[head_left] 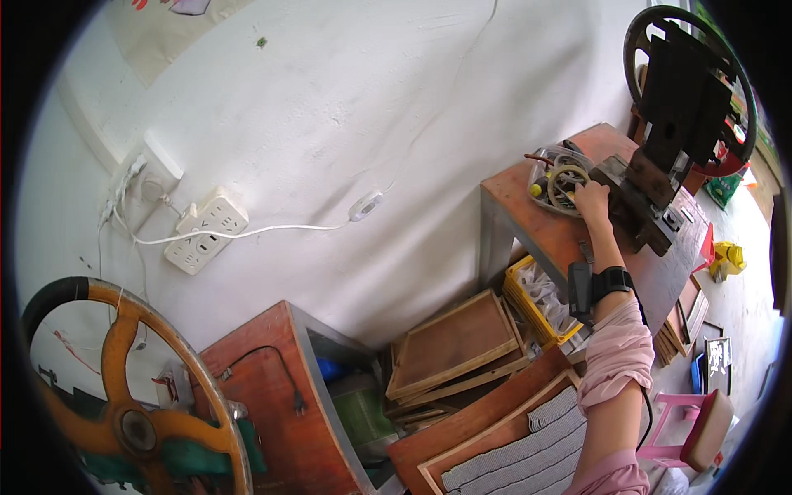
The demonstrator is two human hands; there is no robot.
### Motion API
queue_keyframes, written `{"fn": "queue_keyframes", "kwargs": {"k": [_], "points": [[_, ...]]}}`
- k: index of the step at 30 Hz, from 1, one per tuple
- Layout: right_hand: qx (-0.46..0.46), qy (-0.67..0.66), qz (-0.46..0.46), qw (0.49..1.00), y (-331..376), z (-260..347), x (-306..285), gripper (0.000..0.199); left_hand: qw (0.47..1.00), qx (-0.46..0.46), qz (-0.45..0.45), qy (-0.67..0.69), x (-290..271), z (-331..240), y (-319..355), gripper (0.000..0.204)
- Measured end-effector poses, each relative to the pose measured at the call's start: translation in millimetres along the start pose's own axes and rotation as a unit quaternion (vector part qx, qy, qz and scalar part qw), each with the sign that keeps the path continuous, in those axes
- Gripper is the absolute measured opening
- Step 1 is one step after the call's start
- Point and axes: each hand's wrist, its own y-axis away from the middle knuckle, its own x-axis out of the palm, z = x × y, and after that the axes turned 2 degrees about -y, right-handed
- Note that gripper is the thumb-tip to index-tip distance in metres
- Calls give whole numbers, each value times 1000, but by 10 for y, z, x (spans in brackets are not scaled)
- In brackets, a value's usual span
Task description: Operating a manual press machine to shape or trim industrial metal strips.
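Note:
My right hand (592,200) reaches up to a clear plastic container (544,169) on a reddish-brown table (544,235). Its fingers curl over the container's edge, among a ring-shaped part and small yellow and dark pieces. Whether the fingers hold anything is hidden. A black device is strapped to that wrist, and a pink sleeve covers the forearm. Right beside the hand stands a dark metal press (660,165) with a large black handwheel. My left hand is out of view.
A yellow crate (536,313) of pale parts sits under the table. Wooden frames (454,346) lie stacked on the floor, one with a grey mesh sheet. An orange handwheel (124,388) stands at lower left, power strips hang on the white wall, and a pink stool (701,425) is at lower right.

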Motion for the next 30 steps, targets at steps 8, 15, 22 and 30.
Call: {"fn": "queue_keyframes", "kwargs": {"k": [8,15,22,30], "points": [[-100,-114,-157,976,139,361,-536,33,999,31,-22,12,78,-76,-282,55],[49,-599,44,798,166,465,-1003,26,997,42,-55,37,164,37,-386,56],[-8,-671,324,667,1679,1218,-1525,35,995,30,-86,37,58,543,63,58],[-54,-529,546,647,3717,1556,-1368,36,993,24,-102,57,126,1008,1084,60]]}}
